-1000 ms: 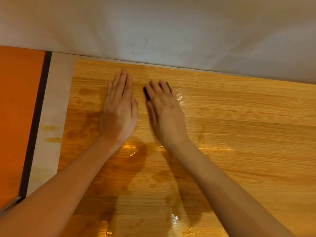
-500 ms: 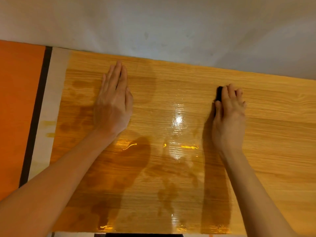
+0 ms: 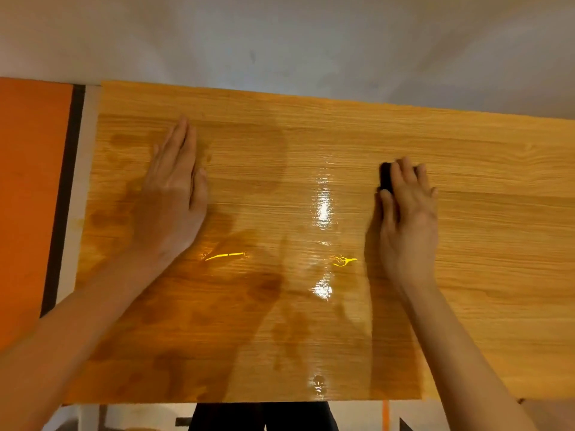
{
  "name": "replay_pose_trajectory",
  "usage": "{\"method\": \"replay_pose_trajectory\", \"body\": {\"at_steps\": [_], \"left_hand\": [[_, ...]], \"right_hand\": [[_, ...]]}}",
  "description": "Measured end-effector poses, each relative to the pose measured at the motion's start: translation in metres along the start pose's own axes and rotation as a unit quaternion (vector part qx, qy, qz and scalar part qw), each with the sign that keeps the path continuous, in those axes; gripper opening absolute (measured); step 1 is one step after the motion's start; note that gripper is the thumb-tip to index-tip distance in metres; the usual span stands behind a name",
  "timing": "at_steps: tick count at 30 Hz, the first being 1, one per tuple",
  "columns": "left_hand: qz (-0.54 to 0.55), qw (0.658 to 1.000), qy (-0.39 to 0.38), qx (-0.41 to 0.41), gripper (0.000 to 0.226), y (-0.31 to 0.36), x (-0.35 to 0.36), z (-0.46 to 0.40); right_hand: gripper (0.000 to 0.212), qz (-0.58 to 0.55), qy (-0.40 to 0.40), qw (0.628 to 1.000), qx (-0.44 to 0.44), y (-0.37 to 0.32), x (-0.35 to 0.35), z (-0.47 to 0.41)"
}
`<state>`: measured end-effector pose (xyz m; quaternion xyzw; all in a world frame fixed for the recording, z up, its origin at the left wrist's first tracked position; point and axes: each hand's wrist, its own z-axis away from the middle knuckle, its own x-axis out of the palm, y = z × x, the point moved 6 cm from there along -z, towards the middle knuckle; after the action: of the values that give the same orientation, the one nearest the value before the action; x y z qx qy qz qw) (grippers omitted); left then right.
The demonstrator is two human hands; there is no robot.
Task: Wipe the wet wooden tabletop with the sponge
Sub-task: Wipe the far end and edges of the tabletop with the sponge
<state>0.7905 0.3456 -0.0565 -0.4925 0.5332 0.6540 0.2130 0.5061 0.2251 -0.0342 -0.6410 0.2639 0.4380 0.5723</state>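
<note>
Our left hand (image 3: 174, 194) lies flat and open on the tabletop (image 3: 497, 244) at nine o'clock, holding nothing. Our right hand (image 3: 407, 209), at three o'clock, presses its curled fingers down over the dark sponge (image 3: 386, 177). Wet patches and glare shine between them. A grey wall (image 3: 280, 42) runs at twelve o'clock.

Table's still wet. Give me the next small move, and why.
Probably sweep the sponge under the right hand back leftward toward the left hand: glossy water and dark damp patches lie between them on the tabletop.
</note>
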Motion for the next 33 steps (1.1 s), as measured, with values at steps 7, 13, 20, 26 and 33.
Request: {"method": "replay_pose_trajectory", "body": {"at_steps": [7, 13, 20, 26, 33], "left_hand": [[-0.016, 0.997, -0.055, -0.055, 0.057, 0.004, 0.002, 0.081], [-0.048, 0.998, -0.022, -0.042, 0.057, 0.007, 0.011, 0.082], [-0.049, 0.998, 0.003, -0.029, 0.056, 0.004, 0.013, 0.082], [-0.054, 0.998, 0.007, -0.03, 0.054, 0.007, 0.01, 0.08], [-0.04, 0.999, 0.018, -0.03, 0.054, 0.01, 0.008, 0.081]], "right_hand": [[0.046, 0.036, -0.055, 0.981, -0.18, -0.135, 0.097, 0.043], [0.042, 0.014, -0.091, 0.976, -0.198, -0.075, 0.056, 0.034], [0.042, -0.013, 0.008, 1.0, 0.0, -0.015, 0.006, 0.049], [0.048, 0.068, -0.15, 0.953, -0.253, -0.137, 0.1, 0.08], [0.042, -0.022, -0.073, 0.991, -0.113, 0.006, 0.002, 0.044]]}}
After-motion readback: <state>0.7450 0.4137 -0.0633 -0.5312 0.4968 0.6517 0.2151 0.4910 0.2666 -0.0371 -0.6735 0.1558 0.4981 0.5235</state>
